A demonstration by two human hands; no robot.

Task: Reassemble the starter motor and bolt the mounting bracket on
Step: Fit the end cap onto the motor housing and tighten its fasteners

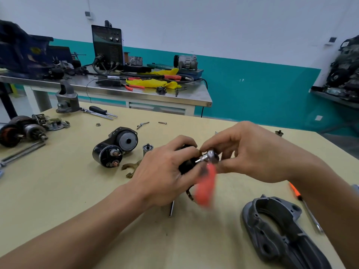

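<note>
My left hand [165,171] grips a black cylindrical motor part [187,164] above the middle of the yellow table [68,191]. My right hand [250,152] pinches a silver nut on a threaded stud [208,156] at that part's end. A blurred orange piece [206,183] hangs below the part. The grey mounting bracket [279,230] lies flat at the near right. A black solenoid and housing assembly [114,147] sits left of my hands, with a brass fork lever [131,168] beside it.
An armature and an end plate [29,127] lie at the far left, by a long ratchet handle [21,152]. A grey nose housing [67,100] and a screwdriver [103,111] stand at the back. An orange-handled screwdriver [305,206] lies right. A steel bench [116,88] stands behind.
</note>
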